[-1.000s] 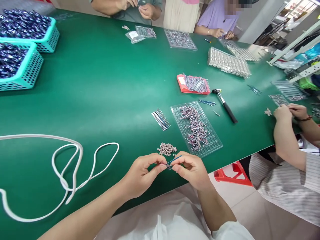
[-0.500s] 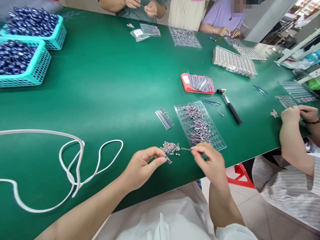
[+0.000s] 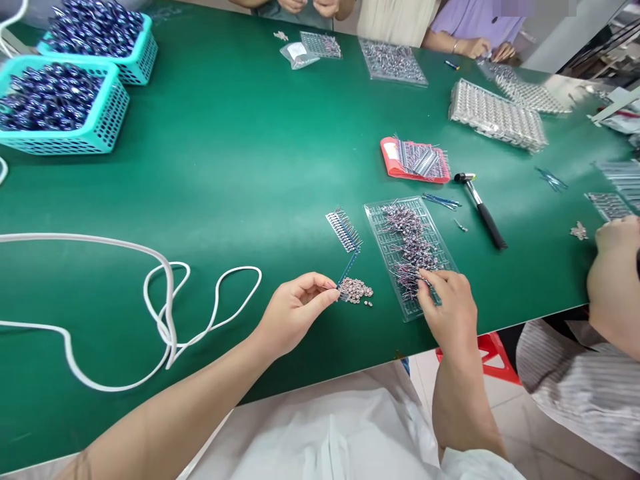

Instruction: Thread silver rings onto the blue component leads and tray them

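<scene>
My left hand [image 3: 303, 310] is pinched on a thin blue strip [image 3: 349, 268] that slants up and away from the fingertips. A small clear piece shows at the strip's lower end. Beside those fingertips lies a pile of small round pinkish pieces [image 3: 356, 291]. My right hand [image 3: 450, 307] is over the near right part of a clear plastic tray [image 3: 376, 230], its thumb and fingers closed at a heap of small parts with thin wire leads [image 3: 413, 243]. What those fingertips hold is too small to make out. Just beyond the strip is a row of leaded parts on a strip [image 3: 343, 230].
A hammer [image 3: 483, 213] and a red packet of leaded parts [image 3: 417, 160] lie beyond the tray. White cord [image 3: 170, 313] loops at left, near turquoise baskets [image 3: 107, 127] of shiny dark blue pieces. A co-worker's hand [image 3: 617, 247] is at right; others sit across the table.
My right hand has moved from beside the strip to the heap in the tray. The left keeps its pinch on the blue strip. The view has shifted slightly.
</scene>
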### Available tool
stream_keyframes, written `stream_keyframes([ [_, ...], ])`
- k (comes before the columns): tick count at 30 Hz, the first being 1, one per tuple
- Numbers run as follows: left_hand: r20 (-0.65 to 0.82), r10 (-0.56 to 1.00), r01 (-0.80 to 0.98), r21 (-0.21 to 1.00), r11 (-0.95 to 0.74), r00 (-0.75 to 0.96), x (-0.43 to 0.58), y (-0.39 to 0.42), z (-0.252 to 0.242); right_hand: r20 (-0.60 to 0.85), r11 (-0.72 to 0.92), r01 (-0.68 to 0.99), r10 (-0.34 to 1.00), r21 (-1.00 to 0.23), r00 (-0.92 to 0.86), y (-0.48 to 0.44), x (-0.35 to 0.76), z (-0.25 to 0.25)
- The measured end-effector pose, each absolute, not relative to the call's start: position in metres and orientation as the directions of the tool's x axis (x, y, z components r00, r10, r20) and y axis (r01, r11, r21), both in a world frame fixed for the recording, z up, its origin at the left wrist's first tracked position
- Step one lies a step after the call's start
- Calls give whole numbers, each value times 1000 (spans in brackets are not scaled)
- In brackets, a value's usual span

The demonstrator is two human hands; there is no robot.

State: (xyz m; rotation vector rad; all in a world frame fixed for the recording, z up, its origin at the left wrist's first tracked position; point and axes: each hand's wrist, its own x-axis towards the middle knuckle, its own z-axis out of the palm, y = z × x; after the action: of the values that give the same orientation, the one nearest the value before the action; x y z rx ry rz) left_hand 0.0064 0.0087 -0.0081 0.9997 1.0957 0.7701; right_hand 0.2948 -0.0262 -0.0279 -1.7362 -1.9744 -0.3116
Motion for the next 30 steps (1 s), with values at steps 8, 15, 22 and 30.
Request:
stream_keyframes([
  [8, -344, 893, -35, 929, 369, 289, 9, 9, -10, 263, 388, 863, 913, -325, -311, -44, 238, -24],
  [15, -321, 900, -59, 934, 353, 296, 10, 9, -10, 247, 415, 843, 905, -344, -345, -35, 225, -23],
  [22, -307, 899, -50, 940, 338, 312, 10, 8, -11, 251, 454, 839, 886, -300, -390, -30, 224, -30],
  [30, -309, 901, -19, 944, 330, 305, 11, 9, -9, 264, 473, 823, 877, -314, -402, -28, 224, -30],
])
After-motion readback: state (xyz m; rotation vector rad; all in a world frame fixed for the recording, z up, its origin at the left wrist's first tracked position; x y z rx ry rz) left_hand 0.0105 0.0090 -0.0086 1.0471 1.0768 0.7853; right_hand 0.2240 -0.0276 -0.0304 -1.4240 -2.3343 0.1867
